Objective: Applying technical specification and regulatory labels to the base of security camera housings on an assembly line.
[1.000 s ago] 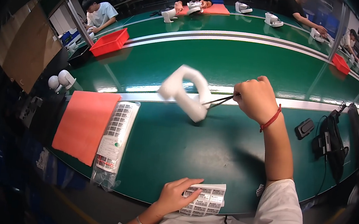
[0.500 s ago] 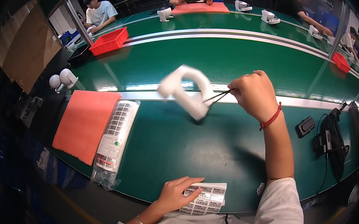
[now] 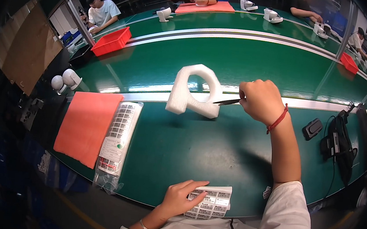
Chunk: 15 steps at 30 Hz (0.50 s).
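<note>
My right hand (image 3: pixel 262 99) is closed round black tweezers (image 3: pixel 230 102). Their tips meet the lower right side of a white foam piece (image 3: pixel 178 95), a ring with two stubby legs. Whether that piece rests on the table or hangs slightly above it I cannot tell. At the table's near edge my left hand (image 3: pixel 178 201) holds a sheet of printed silver-grey labels (image 3: pixel 210 205), thumb and forefinger lying over its left side. A small loose label (image 3: pixel 266 192) lies by my right arm.
Left on the green table (image 3: pixel 179 158) are a pink foam sheet (image 3: pixel 87 127) and a bagged label stack (image 3: pixel 119 135). A black box-shaped device (image 3: pixel 312 129) and cabled black equipment (image 3: pixel 341 147) sit right. Beyond are red bins (image 3: pixel 112 42), white devices (image 3: pixel 164 14) and co-workers.
The foam piece has turned from a blurred tilt to a steadier, more upright pose. The tweezers' prongs, apart before, now look pressed together. My left hand has stayed put.
</note>
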Each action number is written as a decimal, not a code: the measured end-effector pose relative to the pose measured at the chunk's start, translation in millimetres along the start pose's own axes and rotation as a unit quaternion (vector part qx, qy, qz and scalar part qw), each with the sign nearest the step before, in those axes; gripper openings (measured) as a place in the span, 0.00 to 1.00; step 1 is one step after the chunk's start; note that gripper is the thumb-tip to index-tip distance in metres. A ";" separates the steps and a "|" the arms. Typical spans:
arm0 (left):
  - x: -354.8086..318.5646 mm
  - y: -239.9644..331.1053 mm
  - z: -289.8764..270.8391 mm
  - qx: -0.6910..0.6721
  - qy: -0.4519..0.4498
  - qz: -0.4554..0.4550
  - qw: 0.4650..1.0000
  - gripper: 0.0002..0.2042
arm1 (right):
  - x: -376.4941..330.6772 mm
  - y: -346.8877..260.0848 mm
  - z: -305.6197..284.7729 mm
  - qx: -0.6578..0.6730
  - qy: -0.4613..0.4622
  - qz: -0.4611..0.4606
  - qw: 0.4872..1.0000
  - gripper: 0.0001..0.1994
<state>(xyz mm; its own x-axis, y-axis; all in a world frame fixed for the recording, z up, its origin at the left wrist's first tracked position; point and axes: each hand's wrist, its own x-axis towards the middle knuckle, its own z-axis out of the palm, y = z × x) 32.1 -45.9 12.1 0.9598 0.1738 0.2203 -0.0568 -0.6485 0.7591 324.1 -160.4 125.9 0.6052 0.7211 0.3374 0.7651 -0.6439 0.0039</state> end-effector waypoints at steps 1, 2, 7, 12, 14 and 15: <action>0.1 -0.1 0.1 0.002 0.001 0.001 1.000 0.14 | -0.3 0.3 -1.1 -0.003 -0.015 0.012 1.000 0.03; 0.2 0.0 0.1 0.000 0.000 0.001 1.000 0.14 | -1.1 0.2 -2.2 -0.009 -0.030 0.013 0.999 0.03; 0.4 0.7 -0.4 0.004 0.000 0.001 1.000 0.14 | -3.6 -3.4 -5.5 -0.036 -0.122 0.035 0.991 0.05; 0.5 1.4 -0.7 -0.002 -0.001 -0.004 1.000 0.14 | -4.8 -5.9 -3.1 0.009 -0.037 -0.014 0.999 0.02; 0.5 1.5 -0.9 -0.003 0.000 -0.003 1.000 0.14 | -3.3 -6.5 -2.0 0.020 -0.001 -0.031 0.999 0.02; 0.6 1.6 -1.0 -0.001 -0.001 -0.003 1.000 0.14 | -2.3 -7.3 -1.6 0.024 0.014 -0.043 0.999 0.03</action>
<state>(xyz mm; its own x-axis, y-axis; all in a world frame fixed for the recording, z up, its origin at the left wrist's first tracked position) 32.3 -46.0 14.1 0.9608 0.1751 0.2148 -0.0527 -0.6455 0.7620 316.8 -157.8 126.5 0.5315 0.7650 0.3636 0.8235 -0.5673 -0.0102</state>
